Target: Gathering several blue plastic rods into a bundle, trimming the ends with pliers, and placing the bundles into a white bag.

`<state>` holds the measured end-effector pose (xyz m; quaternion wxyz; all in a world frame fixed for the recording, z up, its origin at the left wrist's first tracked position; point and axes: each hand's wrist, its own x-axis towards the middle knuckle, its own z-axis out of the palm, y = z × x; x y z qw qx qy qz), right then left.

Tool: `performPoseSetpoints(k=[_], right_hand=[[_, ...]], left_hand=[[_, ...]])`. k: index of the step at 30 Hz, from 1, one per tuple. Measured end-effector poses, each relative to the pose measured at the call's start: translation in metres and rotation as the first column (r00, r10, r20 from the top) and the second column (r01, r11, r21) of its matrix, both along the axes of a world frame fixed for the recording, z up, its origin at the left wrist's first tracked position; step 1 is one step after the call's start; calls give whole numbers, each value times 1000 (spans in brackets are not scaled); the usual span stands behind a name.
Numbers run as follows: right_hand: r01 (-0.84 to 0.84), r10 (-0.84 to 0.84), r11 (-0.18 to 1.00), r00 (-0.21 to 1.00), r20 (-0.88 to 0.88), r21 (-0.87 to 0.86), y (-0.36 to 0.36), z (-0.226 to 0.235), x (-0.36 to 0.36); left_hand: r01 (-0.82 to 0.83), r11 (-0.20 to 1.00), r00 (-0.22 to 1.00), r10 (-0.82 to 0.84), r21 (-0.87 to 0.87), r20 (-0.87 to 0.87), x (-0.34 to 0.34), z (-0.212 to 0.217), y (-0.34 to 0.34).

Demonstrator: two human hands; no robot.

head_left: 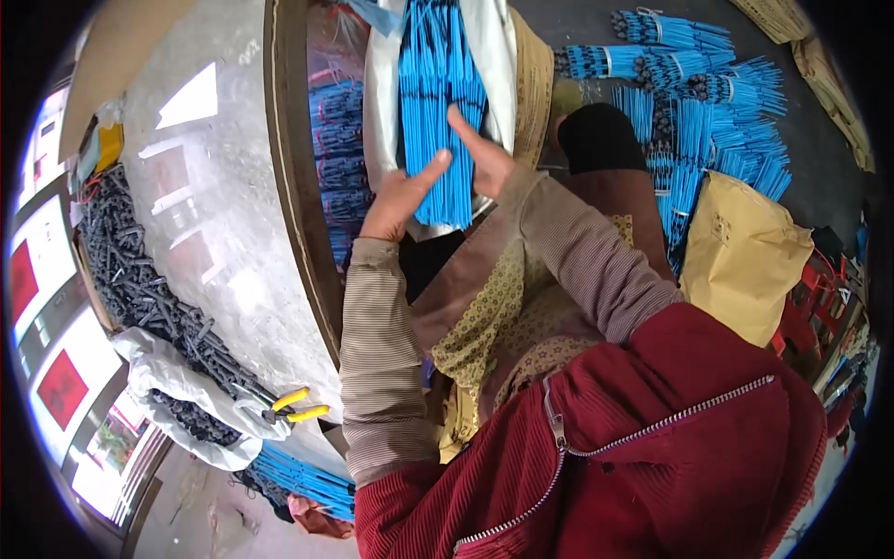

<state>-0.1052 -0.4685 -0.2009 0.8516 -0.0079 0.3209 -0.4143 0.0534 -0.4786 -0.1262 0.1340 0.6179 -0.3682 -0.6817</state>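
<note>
A long bundle of thin blue sticks (436, 84) with dark tips lies on white cloth (384, 102) on my lap. My left hand (402, 194) presses flat against the bundle's left side near its lower end, fingers stretched out. My right hand (480, 154) rests against the bundle's right side, fingers straight and pointing up. Both hands squeeze the bundle's near end between them. My striped sleeves and a red corduroy vest fill the lower right.
A curved wooden-rimmed grey table (223, 233) stands to my left. Yellow-handled pliers (293, 406) lie beside a white sack (177, 391) of dark pieces. More tied blue stick bundles (708, 112) lie on the floor at right, next to a tan paper bag (745, 252).
</note>
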Motion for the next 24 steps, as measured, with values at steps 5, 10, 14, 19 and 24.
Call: performPoseSetpoints(k=[5, 10, 14, 19, 24], right_hand=[[-52, 51, 998, 998, -42, -35, 4, 0, -7], [-166, 165, 984, 986, -28, -62, 0, 12, -15], [-340, 307, 936, 914, -266, -88, -7, 26, -28], [-507, 341, 834, 783, -521, -217, -20, 42, -32], [-448, 360, 841, 882, -302, -304, -37, 20, -30]], left_hand=[[-85, 987, 985, 104, 135, -140, -5, 4, -8], [-6, 994, 983, 26, 110, -182, -22, 17, -13], [91, 996, 993, -90, 5, -71, -31, 17, -19], [13, 998, 1000, -14, 68, 11, -29, 30, -23], [15, 982, 998, -27, 190, 59, -26, 44, -53]])
